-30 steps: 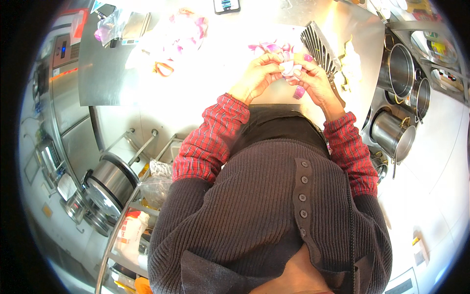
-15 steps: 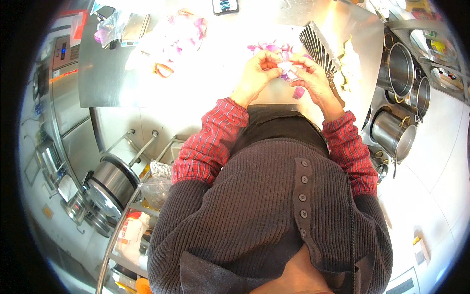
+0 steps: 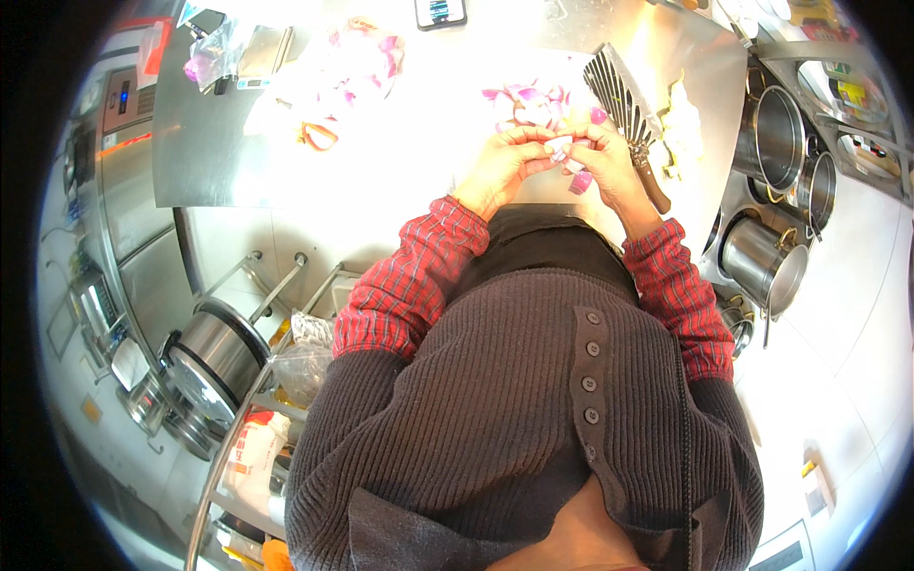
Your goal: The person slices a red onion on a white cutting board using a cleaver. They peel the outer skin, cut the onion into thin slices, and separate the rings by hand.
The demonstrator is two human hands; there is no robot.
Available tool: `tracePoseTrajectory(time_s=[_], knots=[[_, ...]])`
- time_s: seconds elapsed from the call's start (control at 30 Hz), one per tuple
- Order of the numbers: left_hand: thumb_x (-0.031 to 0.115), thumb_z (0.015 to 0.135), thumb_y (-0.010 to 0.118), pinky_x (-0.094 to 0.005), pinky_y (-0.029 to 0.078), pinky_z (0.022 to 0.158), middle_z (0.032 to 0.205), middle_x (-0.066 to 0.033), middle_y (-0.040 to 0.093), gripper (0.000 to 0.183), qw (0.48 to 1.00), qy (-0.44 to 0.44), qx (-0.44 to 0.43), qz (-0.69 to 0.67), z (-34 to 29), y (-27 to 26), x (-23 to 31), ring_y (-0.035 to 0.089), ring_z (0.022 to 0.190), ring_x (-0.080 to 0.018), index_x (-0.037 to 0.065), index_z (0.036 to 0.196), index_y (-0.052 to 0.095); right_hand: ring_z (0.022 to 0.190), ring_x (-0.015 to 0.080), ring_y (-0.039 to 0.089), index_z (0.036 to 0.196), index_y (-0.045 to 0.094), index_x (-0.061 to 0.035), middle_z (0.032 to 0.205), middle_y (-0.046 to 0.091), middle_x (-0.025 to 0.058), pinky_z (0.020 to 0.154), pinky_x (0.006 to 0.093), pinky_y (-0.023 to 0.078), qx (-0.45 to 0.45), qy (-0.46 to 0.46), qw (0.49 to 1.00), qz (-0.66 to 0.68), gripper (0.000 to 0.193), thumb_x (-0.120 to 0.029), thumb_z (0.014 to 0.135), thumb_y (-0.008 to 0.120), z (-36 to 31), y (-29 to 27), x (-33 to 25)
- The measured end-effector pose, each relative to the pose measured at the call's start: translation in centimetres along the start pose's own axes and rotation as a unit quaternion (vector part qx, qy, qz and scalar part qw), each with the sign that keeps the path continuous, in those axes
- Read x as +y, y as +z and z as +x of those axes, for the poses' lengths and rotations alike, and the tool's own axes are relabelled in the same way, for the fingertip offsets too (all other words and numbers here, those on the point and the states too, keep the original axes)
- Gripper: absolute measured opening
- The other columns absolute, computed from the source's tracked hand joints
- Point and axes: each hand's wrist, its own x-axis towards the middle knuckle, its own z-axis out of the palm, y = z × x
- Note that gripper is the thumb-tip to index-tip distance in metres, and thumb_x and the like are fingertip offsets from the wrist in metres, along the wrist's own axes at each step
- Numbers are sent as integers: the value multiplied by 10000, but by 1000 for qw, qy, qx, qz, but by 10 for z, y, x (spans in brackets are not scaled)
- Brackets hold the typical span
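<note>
Close together over the work table, my left hand [image 3: 500, 167] and my right hand [image 3: 611, 164] pinch a small white-and-purple red onion piece [image 3: 560, 147] between their fingertips. Just beyond them lies a loose pile of cut red onion pieces [image 3: 529, 103]. One purple onion piece [image 3: 580, 182] shows below my right fingers, and another [image 3: 598, 115] lies above that hand. To the right of my right hand rests a broad-bladed knife [image 3: 619, 90], its blade marked with dark stripes and its brown handle pointing toward me.
On the steel table [image 3: 190, 162] lie bagged red onions [image 3: 367, 62], an orange-red loop [image 3: 319, 137], a flat scale-like device [image 3: 265, 55] and a phone [image 3: 440, 11]. A crumpled pale strip [image 3: 678, 128] sits beyond the knife. Metal pots [image 3: 766, 257] stand at right, a shelf rack [image 3: 228, 447] at left.
Both hands have drawn slightly toward me, away from the onion pile, uncovering more of it. The onion piece stays between them, and more of the knife handle shows.
</note>
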Motion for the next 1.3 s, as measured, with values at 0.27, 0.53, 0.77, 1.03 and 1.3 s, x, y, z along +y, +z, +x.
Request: tracePoseTrajectory(time_s=[0.27,0.53,0.77,1.03,1.3], knots=[[-51,907,611,-412,584,961,1078,-176,695,219,999,7,43,-9,-4,11,-11,696,1014,-282,-110,1114,653,687,136,664,1087,688,51,911,715,96,647,258,555,6,-7,999,32,215,32,876,648,-9,2,1],[-39,923,583,-392,601,906,1075,-159,693,215,999,-16,45,11,-4,7,-10,705,994,-267,-55,1119,670,669,144,648,1077,688,45,896,703,91,625,279,557,37,25,999,10,223,38,862,631,-3,-5,8],[-62,915,572,-328,587,829,1071,-113,692,223,986,103,56,121,-8,2,-11,703,988,-219,-6,1112,662,681,165,643,1086,692,30,867,674,70,655,342,592,167,70,983,33,221,-21,898,588,4,-18,10],[-92,906,517,-280,530,784,1033,-50,656,316,920,306,201,138,-13,-33,15,630,858,-159,40,1168,636,907,275,661,1142,571,-57,1050,673,117,774,399,580,154,127,939,278,235,-203,961,606,6,-40,5],[-7,791,641,-469,449,989,1287,-187,537,502,427,446,483,620,-71,-128,138,539,1162,-368,77,1284,596,767,154,621,1111,652,-103,999,639,51,644,314,530,138,111,982,70,242,-62,881,717,9,-43,5]])
